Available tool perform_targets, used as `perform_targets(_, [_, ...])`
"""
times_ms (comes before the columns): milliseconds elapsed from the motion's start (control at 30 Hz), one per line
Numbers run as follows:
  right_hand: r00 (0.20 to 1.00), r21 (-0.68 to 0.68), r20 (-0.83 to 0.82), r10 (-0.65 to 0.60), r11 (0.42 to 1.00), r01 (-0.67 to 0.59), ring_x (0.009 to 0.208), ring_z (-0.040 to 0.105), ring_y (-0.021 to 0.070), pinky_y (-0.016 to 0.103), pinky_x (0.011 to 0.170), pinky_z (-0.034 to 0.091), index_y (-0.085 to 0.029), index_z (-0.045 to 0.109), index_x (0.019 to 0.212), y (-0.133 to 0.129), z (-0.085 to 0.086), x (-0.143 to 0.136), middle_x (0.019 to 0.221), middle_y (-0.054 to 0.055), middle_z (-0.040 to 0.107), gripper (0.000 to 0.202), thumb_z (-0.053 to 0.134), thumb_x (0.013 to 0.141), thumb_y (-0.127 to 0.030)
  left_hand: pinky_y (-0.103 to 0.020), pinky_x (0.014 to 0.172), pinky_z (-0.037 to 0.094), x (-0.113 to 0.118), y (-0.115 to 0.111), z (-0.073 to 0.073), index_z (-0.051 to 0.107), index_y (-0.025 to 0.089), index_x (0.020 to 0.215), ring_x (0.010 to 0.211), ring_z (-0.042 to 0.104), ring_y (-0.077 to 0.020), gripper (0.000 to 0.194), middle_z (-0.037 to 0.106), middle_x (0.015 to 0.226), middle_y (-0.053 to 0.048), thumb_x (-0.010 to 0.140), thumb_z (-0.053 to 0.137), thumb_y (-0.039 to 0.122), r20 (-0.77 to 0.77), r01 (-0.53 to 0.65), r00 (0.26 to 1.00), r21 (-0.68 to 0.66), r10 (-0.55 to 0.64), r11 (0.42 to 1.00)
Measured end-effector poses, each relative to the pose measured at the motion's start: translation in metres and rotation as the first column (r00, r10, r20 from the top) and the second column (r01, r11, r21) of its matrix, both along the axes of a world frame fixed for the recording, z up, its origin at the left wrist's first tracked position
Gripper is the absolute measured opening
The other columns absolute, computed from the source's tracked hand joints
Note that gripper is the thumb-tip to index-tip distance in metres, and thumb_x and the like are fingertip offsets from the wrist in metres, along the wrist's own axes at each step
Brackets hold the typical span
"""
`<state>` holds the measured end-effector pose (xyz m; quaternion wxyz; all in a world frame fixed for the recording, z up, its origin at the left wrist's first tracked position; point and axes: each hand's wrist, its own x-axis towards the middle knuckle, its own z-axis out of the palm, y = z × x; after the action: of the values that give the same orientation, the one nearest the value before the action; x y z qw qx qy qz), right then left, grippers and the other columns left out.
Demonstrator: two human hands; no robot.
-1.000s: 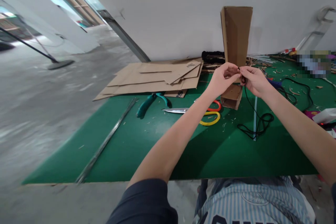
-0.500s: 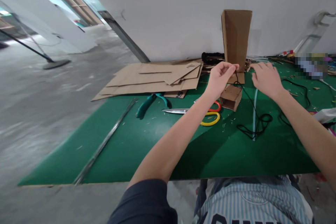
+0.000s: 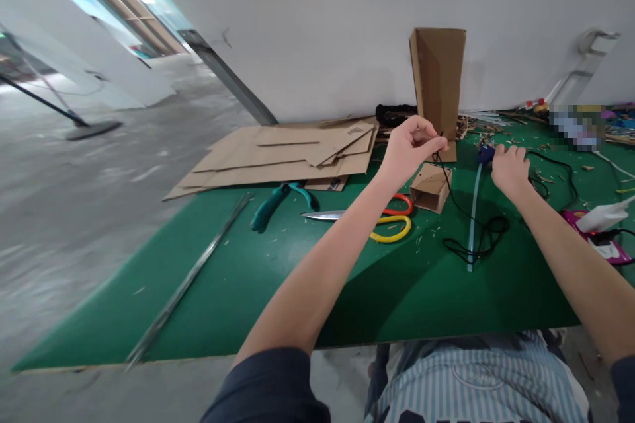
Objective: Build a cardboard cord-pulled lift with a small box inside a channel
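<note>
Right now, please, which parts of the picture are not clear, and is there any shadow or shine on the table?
In the head view, the floor at the left looks smeared; a pixelated block hides what lies at the far right; a dark shadow falls on the green table between the forearms; a faint sheen shows near the scissors.

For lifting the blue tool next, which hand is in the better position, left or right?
Right, I judge. The right hand is beside the blue tool, seemingly touching it, and no other thing shows in its grip. The left hand is farther away and pinches the black cord.
</note>
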<state>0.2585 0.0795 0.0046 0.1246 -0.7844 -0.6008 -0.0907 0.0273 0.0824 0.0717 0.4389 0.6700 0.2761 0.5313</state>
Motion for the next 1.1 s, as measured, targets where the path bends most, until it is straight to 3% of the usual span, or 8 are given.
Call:
perform_targets(100, [0.995, 0.086, -0.104, 0.000, 0.996, 0.009, 0.120, 0.045, 0.0422, 0.057, 0.086, 0.043, -0.006, 0.049, 0.131, -0.001, 0.006, -0.004, 0.125, 0.033, 0.052, 0.044, 0.038, 0.088, -0.011, -0.028, 0.076, 0.055, -0.001, 0.003, -0.001, 0.058, 0.017, 0.080, 0.074, 0.071, -0.0133, 0.020, 0.070, 0.072, -0.001, 0.077, 0.076, 0.027, 0.018, -0.007, 1.000, -0.005, 0.007, 1.000])
perform_targets(233, [0.920, 0.285, -0.351, 0.178, 0.955, -0.076, 0.106, 0.056, 0.0347, 0.051, 0.089, 0.045, -0.011, 0.052, 0.125, -0.002, 0.012, -0.006, 0.112, 0.023, 0.062, 0.039, 0.047, 0.088, -0.025, -0.030, 0.080, 0.056, -0.004, 0.008, -0.004, 0.065, 0.015, 0.085, 0.077, 0.072, -0.0139, 0.016, 0.073, 0.077, -0.003, 0.076, 0.075, 0.023, 0.057, 0.014, 0.998, -0.080, -0.009, 0.997])
perform_targets(333, [0.715, 0.421, -0.612, 0.339, 0.904, -0.069, 0.087, 0.061, 0.0269, 0.045, 0.084, 0.050, -0.018, 0.057, 0.116, -0.009, 0.009, -0.011, 0.102, 0.014, 0.067, 0.034, 0.051, 0.089, -0.039, -0.030, 0.083, 0.057, -0.006, 0.011, -0.006, 0.067, 0.015, 0.092, 0.082, 0.073, -0.0150, 0.018, 0.075, 0.084, -0.006, 0.077, 0.075, 0.023, 0.028, 0.011, 1.000, -0.113, -0.008, 0.994])
perform_targets(467, [0.408, 0.488, -0.777, 0.480, 0.868, -0.093, 0.086, 0.065, 0.0263, 0.043, 0.077, 0.055, -0.022, 0.062, 0.108, -0.026, -0.007, -0.026, 0.104, 0.010, 0.070, 0.037, 0.060, 0.083, -0.049, -0.030, 0.079, 0.056, -0.010, 0.015, -0.008, 0.066, 0.015, 0.089, 0.079, 0.071, -0.0151, 0.016, 0.074, 0.081, -0.005, 0.077, 0.074, 0.021, -0.050, -0.071, 0.997, -0.086, 0.067, 0.994])
perform_targets(633, [0.248, 0.452, -0.848, 0.469, 0.883, -0.124, 0.087, 0.066, 0.0263, 0.041, 0.076, 0.056, -0.023, 0.063, 0.099, -0.044, -0.012, -0.038, 0.097, 0.009, 0.071, 0.034, 0.067, 0.075, -0.048, -0.026, 0.066, 0.052, -0.012, 0.021, -0.012, 0.066, 0.017, 0.078, 0.066, 0.064, -0.0122, 0.005, 0.068, 0.070, -0.002, 0.079, 0.069, 0.020, -0.150, -0.140, 0.979, 0.006, 0.139, 0.990])
perform_targets(767, [0.222, 0.435, -0.852, 0.475, 0.877, -0.205, 0.088, 0.067, 0.0258, 0.041, 0.077, 0.056, -0.023, 0.062, 0.095, -0.049, -0.009, -0.038, 0.096, 0.007, 0.070, 0.034, 0.066, 0.075, -0.050, -0.025, 0.062, 0.050, -0.010, 0.023, -0.015, 0.066, 0.018, 0.076, 0.062, 0.059, -0.0110, 0.004, 0.064, 0.067, 0.000, 0.080, 0.066, 0.019, -0.141, -0.158, 0.978, -0.011, 0.155, 0.987])
perform_targets(933, [0.327, 0.377, -0.839, 0.436, 0.897, -0.231, 0.095, 0.069, 0.0296, 0.045, 0.082, 0.057, -0.025, 0.064, 0.098, -0.045, -0.019, -0.034, 0.095, 0.008, 0.072, 0.029, 0.063, 0.079, -0.047, -0.025, 0.059, 0.047, -0.007, 0.023, -0.020, 0.067, 0.018, 0.077, 0.060, 0.056, -0.0109, 0.006, 0.063, 0.066, 0.000, 0.082, 0.066, 0.022, -0.152, -0.149, 0.979, -0.053, 0.139, 0.987])
perform_targets(1100, [0.328, 0.390, -0.831, 0.449, 0.891, -0.231, 0.093, 0.069, 0.0301, 0.047, 0.082, 0.057, -0.025, 0.068, 0.097, -0.043, -0.026, -0.031, 0.090, 0.007, 0.072, 0.027, 0.065, 0.080, -0.046, -0.026, 0.061, 0.047, -0.007, 0.024, -0.021, 0.069, 0.018, 0.080, 0.061, 0.056, -0.0114, 0.006, 0.063, 0.067, -0.001, 0.083, 0.067, 0.023, -0.144, -0.132, 0.982, -0.056, 0.122, 0.990])
